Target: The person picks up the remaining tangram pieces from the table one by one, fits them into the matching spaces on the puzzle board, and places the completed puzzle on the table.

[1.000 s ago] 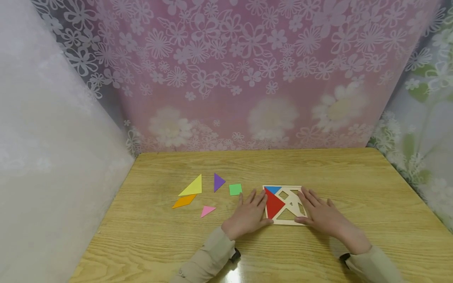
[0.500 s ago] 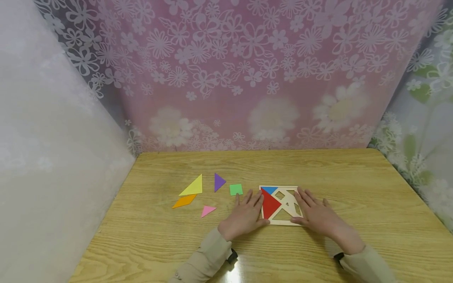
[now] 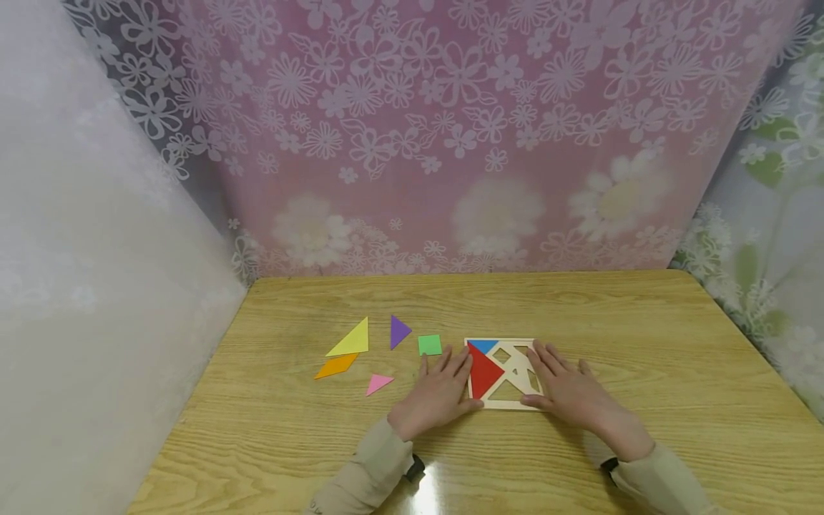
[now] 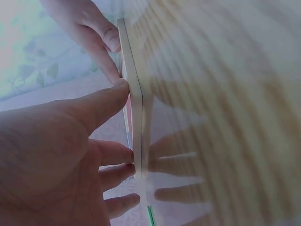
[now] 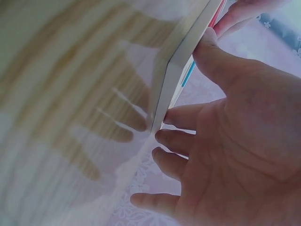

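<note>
A pale wooden tangram board lies flat on the table, with a red triangle and a blue triangle in its left part. Several cut-out recesses in it show bare. My left hand touches the board's left edge with extended fingers, its thumb at the near left corner. At the right edge, my right hand rests its fingers and thumb against the board. In the left wrist view, the thumb and fingertips of the left hand meet the board's side. A green square lies just beyond the left fingertips.
On the table to the left lie a yellow triangle, an orange parallelogram, a purple triangle and a pink triangle. A floral curtain hangs behind the far edge.
Both hands and the board between them have slid a little to the left, nearer the green square. The loose pieces have stayed where they were.
</note>
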Demonstrator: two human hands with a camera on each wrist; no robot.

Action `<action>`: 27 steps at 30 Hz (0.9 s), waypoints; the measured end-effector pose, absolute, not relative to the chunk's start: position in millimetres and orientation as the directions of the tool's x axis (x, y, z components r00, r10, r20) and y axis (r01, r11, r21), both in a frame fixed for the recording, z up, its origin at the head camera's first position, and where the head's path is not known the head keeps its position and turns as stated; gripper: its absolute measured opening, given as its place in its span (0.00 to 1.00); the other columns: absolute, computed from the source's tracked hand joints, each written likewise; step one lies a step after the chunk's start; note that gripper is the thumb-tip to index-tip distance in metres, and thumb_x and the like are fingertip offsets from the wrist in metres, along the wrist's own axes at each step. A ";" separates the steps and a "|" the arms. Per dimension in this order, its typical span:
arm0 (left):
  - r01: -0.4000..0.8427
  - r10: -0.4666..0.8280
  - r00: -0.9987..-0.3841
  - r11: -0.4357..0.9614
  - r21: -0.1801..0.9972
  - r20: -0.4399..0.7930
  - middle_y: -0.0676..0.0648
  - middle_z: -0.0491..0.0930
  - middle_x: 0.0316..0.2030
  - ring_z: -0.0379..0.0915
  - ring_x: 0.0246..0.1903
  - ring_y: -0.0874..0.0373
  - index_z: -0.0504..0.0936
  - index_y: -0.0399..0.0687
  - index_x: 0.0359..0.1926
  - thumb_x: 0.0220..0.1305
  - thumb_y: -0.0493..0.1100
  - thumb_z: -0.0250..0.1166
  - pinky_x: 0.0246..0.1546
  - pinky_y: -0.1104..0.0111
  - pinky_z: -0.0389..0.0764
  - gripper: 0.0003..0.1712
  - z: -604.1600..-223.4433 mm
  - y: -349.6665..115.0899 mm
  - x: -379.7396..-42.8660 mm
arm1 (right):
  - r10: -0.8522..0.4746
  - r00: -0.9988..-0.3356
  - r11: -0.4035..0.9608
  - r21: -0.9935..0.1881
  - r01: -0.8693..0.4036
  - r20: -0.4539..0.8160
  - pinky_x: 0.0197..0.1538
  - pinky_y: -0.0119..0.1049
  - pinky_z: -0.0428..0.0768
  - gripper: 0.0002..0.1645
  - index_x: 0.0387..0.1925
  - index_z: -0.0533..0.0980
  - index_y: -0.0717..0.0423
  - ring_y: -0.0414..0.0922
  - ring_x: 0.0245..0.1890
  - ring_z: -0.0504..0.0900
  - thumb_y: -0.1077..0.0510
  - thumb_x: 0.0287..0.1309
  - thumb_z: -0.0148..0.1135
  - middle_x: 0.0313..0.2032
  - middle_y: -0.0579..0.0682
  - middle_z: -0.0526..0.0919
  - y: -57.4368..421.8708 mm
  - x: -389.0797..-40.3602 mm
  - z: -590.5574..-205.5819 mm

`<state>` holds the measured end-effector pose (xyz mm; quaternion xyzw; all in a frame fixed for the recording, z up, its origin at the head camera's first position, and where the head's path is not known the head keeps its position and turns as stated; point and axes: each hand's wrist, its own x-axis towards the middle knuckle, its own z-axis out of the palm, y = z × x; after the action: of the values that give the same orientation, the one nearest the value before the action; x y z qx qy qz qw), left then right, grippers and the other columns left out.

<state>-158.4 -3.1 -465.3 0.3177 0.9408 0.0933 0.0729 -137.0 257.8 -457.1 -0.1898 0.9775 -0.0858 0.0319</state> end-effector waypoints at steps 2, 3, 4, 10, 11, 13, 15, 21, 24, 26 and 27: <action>0.583 0.610 -0.789 0.781 0.223 -0.075 0.44 0.51 0.79 0.45 0.78 0.41 0.57 0.42 0.78 0.73 0.63 0.56 0.71 0.36 0.51 0.45 -465.3 -5.3 -157.4 | -0.382 -0.923 0.909 -0.194 -0.369 -0.034 0.60 0.78 0.61 0.51 0.74 0.61 0.67 0.66 0.73 0.60 0.36 0.64 0.62 0.74 0.67 0.59 257.1 -137.0 -457.1; 0.583 0.609 -0.790 0.783 0.220 -0.072 0.44 0.51 0.79 0.45 0.78 0.41 0.57 0.42 0.78 0.73 0.63 0.56 0.71 0.36 0.52 0.45 -465.1 -6.4 -156.8 | -0.384 -0.923 0.907 -0.202 -0.369 -0.037 0.60 0.78 0.61 0.51 0.74 0.60 0.66 0.66 0.73 0.59 0.36 0.64 0.62 0.74 0.67 0.59 256.7 -136.9 -457.0; 0.581 0.606 -0.792 0.784 0.219 -0.071 0.44 0.51 0.79 0.45 0.78 0.41 0.57 0.42 0.78 0.73 0.63 0.57 0.71 0.36 0.52 0.45 -464.4 -7.5 -155.9 | -0.389 -0.921 0.904 -0.209 -0.373 -0.037 0.60 0.78 0.61 0.51 0.74 0.60 0.66 0.66 0.73 0.59 0.36 0.64 0.62 0.74 0.67 0.59 256.2 -136.8 -457.0; 0.568 0.592 -0.802 0.797 0.204 -0.082 0.45 0.51 0.79 0.44 0.78 0.43 0.57 0.42 0.78 0.72 0.63 0.58 0.72 0.37 0.52 0.46 -460.7 -12.9 -151.7 | -0.404 -0.914 0.887 -0.261 -0.380 -0.042 0.61 0.79 0.59 0.50 0.75 0.60 0.66 0.66 0.73 0.59 0.38 0.64 0.63 0.75 0.66 0.58 252.4 -135.1 -455.4; 0.569 0.593 -0.802 0.797 0.204 -0.080 0.45 0.51 0.79 0.45 0.78 0.43 0.57 0.42 0.78 0.72 0.63 0.58 0.72 0.37 0.52 0.46 -460.6 -13.8 -151.2 | -0.404 -0.914 0.886 -0.267 -0.379 -0.045 0.61 0.79 0.58 0.50 0.75 0.60 0.65 0.66 0.73 0.58 0.38 0.64 0.63 0.75 0.66 0.58 252.0 -135.1 -455.1; 0.572 0.595 -0.800 0.794 0.205 -0.073 0.45 0.52 0.79 0.45 0.78 0.43 0.57 0.41 0.78 0.72 0.63 0.58 0.71 0.37 0.53 0.46 -461.3 -15.5 -150.8 | -0.406 -0.913 0.886 -0.267 -0.380 -0.047 0.61 0.79 0.58 0.50 0.75 0.60 0.65 0.66 0.73 0.58 0.38 0.64 0.63 0.75 0.66 0.57 250.9 -135.1 -455.0; 0.573 0.597 -0.799 0.792 0.213 -0.068 0.45 0.52 0.79 0.45 0.78 0.42 0.57 0.41 0.78 0.72 0.63 0.58 0.71 0.36 0.53 0.46 -461.5 -17.0 -150.5 | -0.409 -0.912 0.885 -0.261 -0.385 -0.041 0.61 0.79 0.59 0.50 0.75 0.60 0.65 0.66 0.73 0.59 0.39 0.64 0.64 0.75 0.66 0.58 250.2 -135.4 -455.3; 0.569 0.592 -0.803 0.795 0.213 -0.066 0.44 0.52 0.79 0.46 0.77 0.42 0.57 0.41 0.78 0.72 0.63 0.59 0.70 0.37 0.55 0.46 -460.1 -18.9 -149.9 | -0.412 -0.910 0.886 -0.246 -0.392 -0.036 0.61 0.78 0.60 0.50 0.74 0.61 0.65 0.66 0.73 0.61 0.39 0.64 0.64 0.75 0.65 0.58 247.7 -135.8 -455.5; 0.570 0.593 -0.803 0.794 0.210 -0.061 0.44 0.53 0.78 0.47 0.77 0.42 0.58 0.41 0.78 0.72 0.63 0.59 0.70 0.37 0.55 0.46 -459.7 -20.0 -149.9 | -0.411 -0.911 0.888 -0.246 -0.390 -0.042 0.61 0.78 0.60 0.50 0.74 0.60 0.66 0.66 0.73 0.60 0.39 0.64 0.64 0.75 0.66 0.58 245.9 -136.2 -454.8; 0.570 0.592 -0.804 0.794 0.210 -0.058 0.44 0.53 0.78 0.47 0.77 0.42 0.58 0.40 0.78 0.72 0.63 0.59 0.70 0.37 0.55 0.46 -460.0 -21.2 -150.1 | -0.412 -0.910 0.887 -0.245 -0.390 -0.044 0.61 0.78 0.60 0.50 0.74 0.60 0.66 0.65 0.73 0.59 0.39 0.64 0.64 0.75 0.66 0.58 244.2 -136.6 -454.2; 0.569 0.591 -0.804 0.795 0.209 -0.058 0.44 0.53 0.78 0.47 0.77 0.42 0.58 0.40 0.77 0.72 0.63 0.59 0.70 0.37 0.56 0.46 -460.0 -21.9 -150.2 | -0.415 -0.909 0.886 -0.245 -0.393 -0.043 0.61 0.78 0.60 0.50 0.74 0.61 0.66 0.66 0.73 0.59 0.39 0.64 0.64 0.75 0.66 0.58 243.3 -136.8 -453.8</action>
<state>-150.2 -21.9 -460.0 0.3069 0.9455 0.0911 0.0601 -136.8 243.3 -453.8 -0.2083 0.9700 -0.1163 0.0473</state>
